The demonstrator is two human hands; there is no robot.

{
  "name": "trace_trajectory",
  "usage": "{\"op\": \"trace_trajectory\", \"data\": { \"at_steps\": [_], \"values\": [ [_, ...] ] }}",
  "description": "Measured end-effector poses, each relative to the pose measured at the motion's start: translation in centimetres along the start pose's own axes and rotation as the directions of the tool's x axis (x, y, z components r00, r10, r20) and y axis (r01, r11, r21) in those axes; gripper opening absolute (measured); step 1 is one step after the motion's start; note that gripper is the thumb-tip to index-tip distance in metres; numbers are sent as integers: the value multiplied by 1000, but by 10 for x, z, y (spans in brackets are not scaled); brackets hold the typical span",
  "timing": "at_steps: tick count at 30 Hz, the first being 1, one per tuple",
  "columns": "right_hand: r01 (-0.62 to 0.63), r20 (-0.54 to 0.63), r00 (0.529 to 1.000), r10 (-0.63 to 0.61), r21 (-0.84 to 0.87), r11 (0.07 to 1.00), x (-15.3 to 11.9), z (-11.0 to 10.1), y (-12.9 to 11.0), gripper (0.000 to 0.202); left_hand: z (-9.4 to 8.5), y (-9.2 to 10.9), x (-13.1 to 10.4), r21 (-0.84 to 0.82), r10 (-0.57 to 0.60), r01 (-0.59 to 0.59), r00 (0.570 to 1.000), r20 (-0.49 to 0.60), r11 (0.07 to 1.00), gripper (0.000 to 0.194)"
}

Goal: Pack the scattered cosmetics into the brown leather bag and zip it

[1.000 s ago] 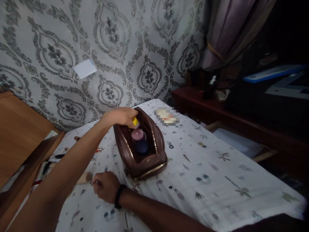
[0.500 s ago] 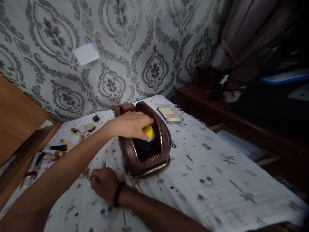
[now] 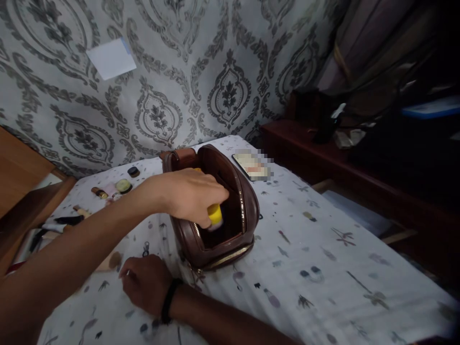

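Note:
My left hand (image 3: 196, 194) reaches over the open mouth of a brown leather bag (image 3: 219, 256). Its fingers are closed on a small container with a yellow top (image 3: 214, 214) and a paler lower part, held inside the opening. Another bit of yellow (image 3: 197, 169) shows behind the hand; its kind is hidden. The bag's gold zip is undone, and its interior is dark. My right hand (image 3: 145, 287), with a black band at the wrist, rests on the patterned cloth left of the bag's front. Its fingers are curled, with nothing visible in them.
Small cosmetics lie at the left, among them a round jar (image 3: 123, 185), a dark lidded pot (image 3: 133, 171) and a makeup brush (image 3: 113, 261). A phone (image 3: 251, 166) lies behind the bag on the right. Wallpapered wall stands behind; a dark red desk (image 3: 283, 143) is at right.
My left hand has shifted toward the bag's near left side with the yellow-topped container. The dark blue thing seen inside below it no longer shows. My right hand stays curled on the cloth.

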State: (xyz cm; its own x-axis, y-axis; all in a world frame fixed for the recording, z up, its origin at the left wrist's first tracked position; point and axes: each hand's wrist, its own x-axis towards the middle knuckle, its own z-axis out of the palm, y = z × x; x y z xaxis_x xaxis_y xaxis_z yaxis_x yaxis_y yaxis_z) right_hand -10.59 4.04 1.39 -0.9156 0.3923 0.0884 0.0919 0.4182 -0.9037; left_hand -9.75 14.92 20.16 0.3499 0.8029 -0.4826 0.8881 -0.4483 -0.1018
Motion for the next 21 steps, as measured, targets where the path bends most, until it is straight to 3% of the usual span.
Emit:
{"op": "trace_trajectory", "data": {
  "at_steps": [8, 11, 17, 21],
  "values": [
    [-17, 40, 999, 17, 0, 1000, -1, -3, -1, 25, 15, 6, 15, -187, 108, -126, 988, -107, 974, 13],
    [-13, 42, 999, 13, -9, 1000, -2, -3, -1, 25, 18, 8, 19, -216, 109, -128, 989, -100, 968, 12],
    [1, 29, 1000, -1, -4, 1000, 0, -2, 1, 24, 5, 5, 0, -174, 109, -116, 993, -49, 978, 14],
    [-8, 36, 999, 8, -10, 1000, 0, -3, 0, 24, -6, 6, -16, -81, 101, -102, 995, -21, 991, 5]
  ]
}}
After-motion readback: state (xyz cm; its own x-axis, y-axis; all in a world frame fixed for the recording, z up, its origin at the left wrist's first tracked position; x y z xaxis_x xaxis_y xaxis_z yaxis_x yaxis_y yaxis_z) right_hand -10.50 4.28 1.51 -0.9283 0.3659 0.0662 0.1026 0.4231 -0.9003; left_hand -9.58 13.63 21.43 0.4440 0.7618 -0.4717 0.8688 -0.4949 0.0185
